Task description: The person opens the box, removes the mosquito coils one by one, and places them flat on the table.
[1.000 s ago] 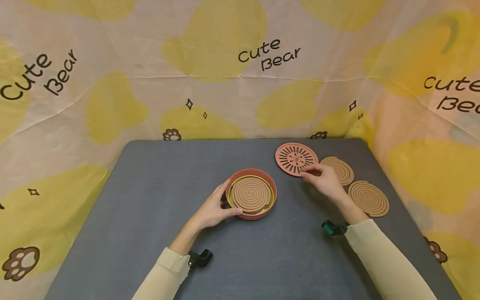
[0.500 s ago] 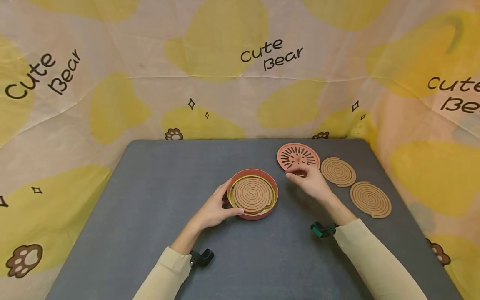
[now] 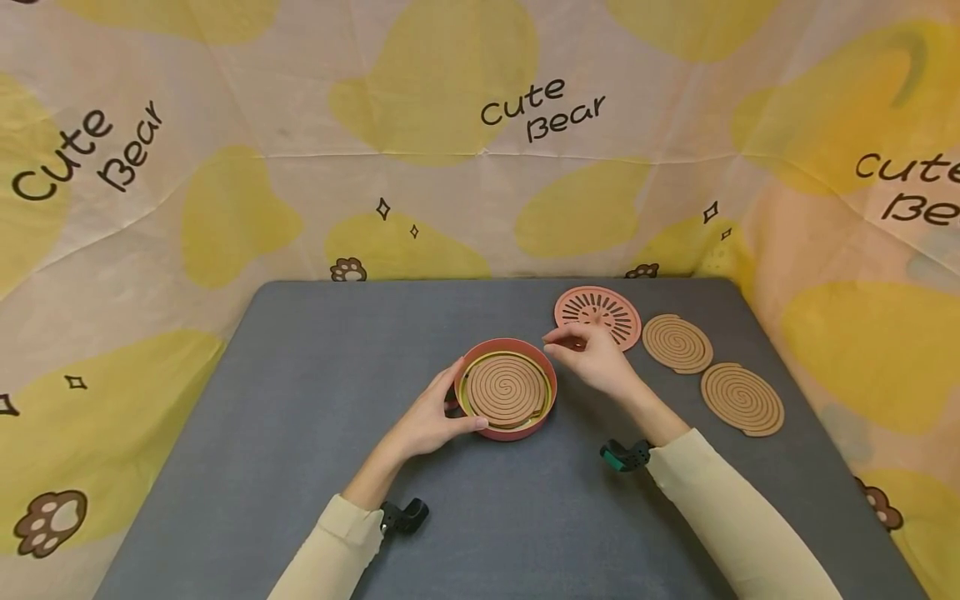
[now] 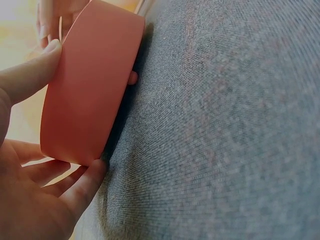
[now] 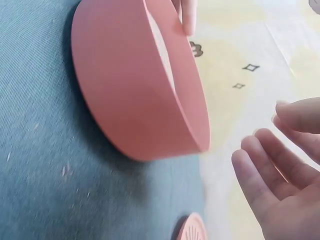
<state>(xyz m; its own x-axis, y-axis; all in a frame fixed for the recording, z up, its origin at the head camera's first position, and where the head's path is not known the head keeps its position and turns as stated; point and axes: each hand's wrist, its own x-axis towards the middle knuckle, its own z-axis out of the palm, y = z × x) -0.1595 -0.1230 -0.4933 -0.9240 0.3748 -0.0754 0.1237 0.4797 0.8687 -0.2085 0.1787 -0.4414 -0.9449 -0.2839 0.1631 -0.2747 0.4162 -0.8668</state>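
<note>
A round red mosquito coil holder (image 3: 553, 385) stands on the grey table, with a brown spiral mosquito coil (image 3: 506, 389) lying inside its yellowish inner rim. My left hand (image 3: 429, 422) grips the holder's left side, thumb at the near rim and fingers around the wall; the left wrist view shows fingertips low against the red wall (image 4: 90, 85). Beside the holder's upper right edge hovers my right hand (image 3: 592, 360), its thumb and forefinger close together and the other fingers loosely bent. Nothing shows between its fingertips in the right wrist view, where the hand (image 5: 285, 185) is apart from the holder.
Behind the right hand lies the pink slotted lid (image 3: 597, 304), partly covered by it. Two more mosquito coils, one farther back (image 3: 677, 343) and one nearer (image 3: 742, 400), lie flat at the right. A patterned cloth (image 3: 420, 200) rises beyond the table's back edge.
My right hand has moved left from the lid's near edge to beside the holder, uncovering the farther loose coil. The left hand stays on the holder, which has not visibly shifted.
</note>
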